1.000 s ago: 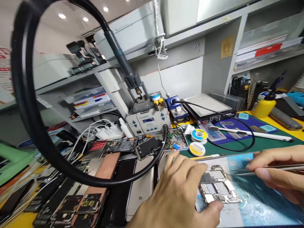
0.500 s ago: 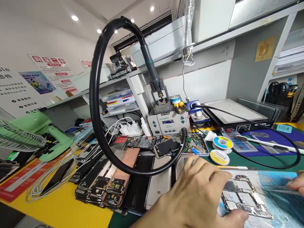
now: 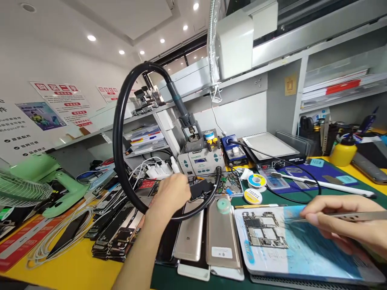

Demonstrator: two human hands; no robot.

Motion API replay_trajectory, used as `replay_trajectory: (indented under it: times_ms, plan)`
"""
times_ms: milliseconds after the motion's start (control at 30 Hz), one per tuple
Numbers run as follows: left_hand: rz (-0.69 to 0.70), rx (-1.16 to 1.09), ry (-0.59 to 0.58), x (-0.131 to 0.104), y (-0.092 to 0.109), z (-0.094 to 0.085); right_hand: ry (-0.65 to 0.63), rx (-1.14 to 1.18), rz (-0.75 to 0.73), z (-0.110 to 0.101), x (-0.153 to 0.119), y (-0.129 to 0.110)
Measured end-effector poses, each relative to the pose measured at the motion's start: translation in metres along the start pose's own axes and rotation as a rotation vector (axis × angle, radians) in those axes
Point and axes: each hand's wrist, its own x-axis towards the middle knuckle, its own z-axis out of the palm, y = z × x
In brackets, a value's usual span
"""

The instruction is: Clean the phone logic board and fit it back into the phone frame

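Head view: the left hand (image 3: 173,191) is loosely curled beside a dark phone part (image 3: 202,188); whether it grips anything cannot be told. The right hand (image 3: 338,230) pinches metal tweezers (image 3: 356,216). The circuit board (image 3: 260,232) lies flat on a blue-and-white pad (image 3: 305,255), between the hands, near the tweezer tips.

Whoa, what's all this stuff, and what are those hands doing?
A person is at a crowded workbench. Their right hand holds metal tweezers, with the tip near a circuit board lying on a blue-and-white pad. Their left hand is away from the board, out among phone parts near a grey machine. Its fingertips are hidden, so I can't tell whether it's holding anything.
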Motion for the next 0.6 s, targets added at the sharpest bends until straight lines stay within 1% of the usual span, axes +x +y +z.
replay_trajectory:
  times_ms: [33, 100, 200, 267, 333, 433, 600]
  plan:
    - [-0.043, 0.066, -0.060, 0.005, -0.005, 0.001, 0.012, 0.011, -0.008, 0.001, -0.002, -0.007]
    - [-0.089, 0.181, -0.160, 0.013, -0.008, 0.007, 0.026, 0.029, -0.029, 0.003, -0.007, -0.020]
    - [-0.088, 0.302, -0.225, 0.019, -0.005, 0.020, -0.039, 0.071, -0.045, 0.003, -0.011, -0.030]
    - [-0.065, 0.350, -0.230, 0.019, -0.004, 0.023, -0.079, 0.092, -0.050, 0.003, -0.011, -0.032]
    - [-0.047, 0.383, -0.220, 0.018, -0.005, 0.021, -0.083, 0.106, -0.060, 0.004, -0.010, -0.032]
    - [-0.044, 0.434, -0.183, 0.012, -0.009, 0.011, -0.077, 0.117, -0.070, 0.005, -0.010, -0.032]
    - [-0.088, 0.533, -0.108, 0.002, -0.015, -0.006, -0.067, 0.160, -0.098, 0.007, -0.010, -0.032]
